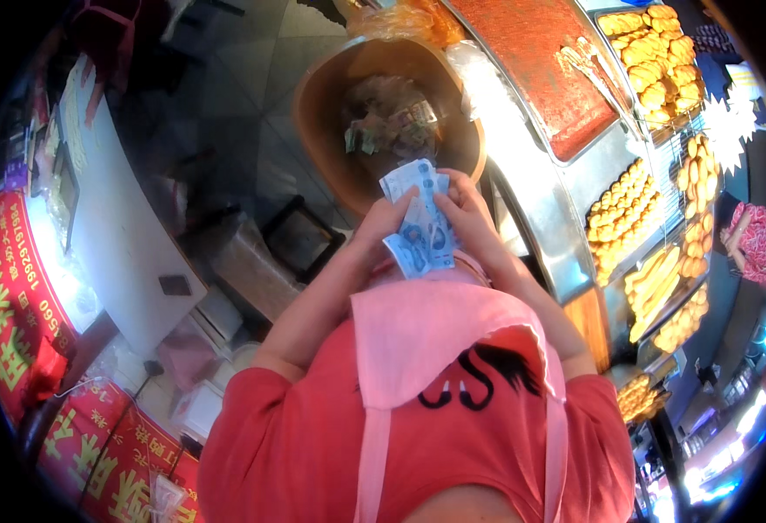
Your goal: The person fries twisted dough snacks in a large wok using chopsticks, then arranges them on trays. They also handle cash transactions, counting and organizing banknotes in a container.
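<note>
Several bluish banknotes (427,222) are spread between my two hands, overlapping in a loose fan in front of the pink apron (435,333). My left hand (385,219) grips them along their left side, its thumb lying over the top note. My right hand (463,201) pinches them from the right, thumb also on top. Just beyond my hands stands a deep brown plastic tub (323,124). Inside it lies a loose heap of crumpled banknotes (393,131), partly blurred in shadow.
To the right runs a metal counter with a tray of red coating (507,59), tongs (595,75) and rows of fried dough pieces (625,212). A white worktable (121,216) bearing a dark flat object (175,285) is left. People stand at far left and beyond the counter.
</note>
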`<state>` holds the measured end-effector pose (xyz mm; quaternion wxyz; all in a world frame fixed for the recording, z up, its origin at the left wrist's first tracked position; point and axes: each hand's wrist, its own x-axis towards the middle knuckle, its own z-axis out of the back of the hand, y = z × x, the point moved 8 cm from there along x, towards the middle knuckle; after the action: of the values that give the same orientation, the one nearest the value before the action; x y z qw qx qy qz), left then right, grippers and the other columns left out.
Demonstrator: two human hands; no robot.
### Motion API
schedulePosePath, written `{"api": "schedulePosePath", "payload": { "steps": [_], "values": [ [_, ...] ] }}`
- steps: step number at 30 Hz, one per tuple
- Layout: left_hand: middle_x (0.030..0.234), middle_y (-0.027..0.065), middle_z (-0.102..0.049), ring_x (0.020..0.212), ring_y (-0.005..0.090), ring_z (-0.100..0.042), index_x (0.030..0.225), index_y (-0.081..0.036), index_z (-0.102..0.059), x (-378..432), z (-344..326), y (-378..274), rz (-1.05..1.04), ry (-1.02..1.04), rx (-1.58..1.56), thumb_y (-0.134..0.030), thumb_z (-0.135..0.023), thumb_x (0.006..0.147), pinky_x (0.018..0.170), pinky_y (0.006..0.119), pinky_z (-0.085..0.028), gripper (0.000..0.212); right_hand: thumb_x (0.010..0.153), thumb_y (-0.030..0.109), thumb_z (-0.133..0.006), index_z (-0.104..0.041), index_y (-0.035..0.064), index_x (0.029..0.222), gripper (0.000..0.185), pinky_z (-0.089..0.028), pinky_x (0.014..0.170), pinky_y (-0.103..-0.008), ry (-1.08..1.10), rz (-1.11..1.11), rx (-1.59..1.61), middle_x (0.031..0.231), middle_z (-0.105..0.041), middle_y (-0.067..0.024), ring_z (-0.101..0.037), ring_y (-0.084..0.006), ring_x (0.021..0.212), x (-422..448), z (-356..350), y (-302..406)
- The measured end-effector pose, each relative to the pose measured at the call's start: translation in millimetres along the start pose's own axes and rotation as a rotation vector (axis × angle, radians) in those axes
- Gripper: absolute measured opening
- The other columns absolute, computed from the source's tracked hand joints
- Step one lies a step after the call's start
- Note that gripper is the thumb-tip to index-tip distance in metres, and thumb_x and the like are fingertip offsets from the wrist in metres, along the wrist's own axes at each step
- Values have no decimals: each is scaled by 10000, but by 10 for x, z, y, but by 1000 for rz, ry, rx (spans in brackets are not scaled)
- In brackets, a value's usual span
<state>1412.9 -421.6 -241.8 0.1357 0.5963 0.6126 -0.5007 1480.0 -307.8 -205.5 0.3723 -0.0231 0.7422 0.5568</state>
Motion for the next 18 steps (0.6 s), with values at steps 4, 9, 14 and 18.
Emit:
{"api": "schedulePosePath", "payload": {
  "steps": [4, 9, 14, 18],
  "values": [
    [1007, 82, -629, 862, 178, -636, 1153, -7, -534, -166, -152, 25, 25, 33, -113, -278, -528, 932, 742, 322, -539, 350, 882, 132, -563, -499, 19, 1118, 270, -461, 817, -279, -30, 97, -1, 1012, -604, -111, -582, -184, 957, -240, 141, 211],
    [1016, 67, -616, 898, 162, -617, 1145, -1, -534, -340, -384, -111, -148, -1, -118, -242, -511, 943, 771, 308, -523, 315, 842, 164, -612, -515, 21, 1031, 256, -406, 925, -371, 61, 512, -594, 1234, -479, -161, -464, -302, 1144, -445, 113, 396],
    [1070, 71, -592, 939, 151, -592, 1200, 5, -487, -516, -282, 23, -201, -93, -84, -241, -498, 951, 813, 290, -496, 350, 827, 160, -626, -521, 5, 866, 191, -461, 822, -363, 72, 467, -525, 1192, -495, -154, -519, -310, 1043, -258, 53, 392],
    [1137, 71, -563, 998, 167, -572, 1239, -6, -461, -677, -98, 158, -140, -215, -179, -174, -506, 939, 865, 303, -475, 347, 817, 171, -635, -516, 17, 845, 197, -487, 770, -363, 118, 714, -755, 1159, -523, -147, -562, -314, 958, -221, -254, 517]
  ]
}}
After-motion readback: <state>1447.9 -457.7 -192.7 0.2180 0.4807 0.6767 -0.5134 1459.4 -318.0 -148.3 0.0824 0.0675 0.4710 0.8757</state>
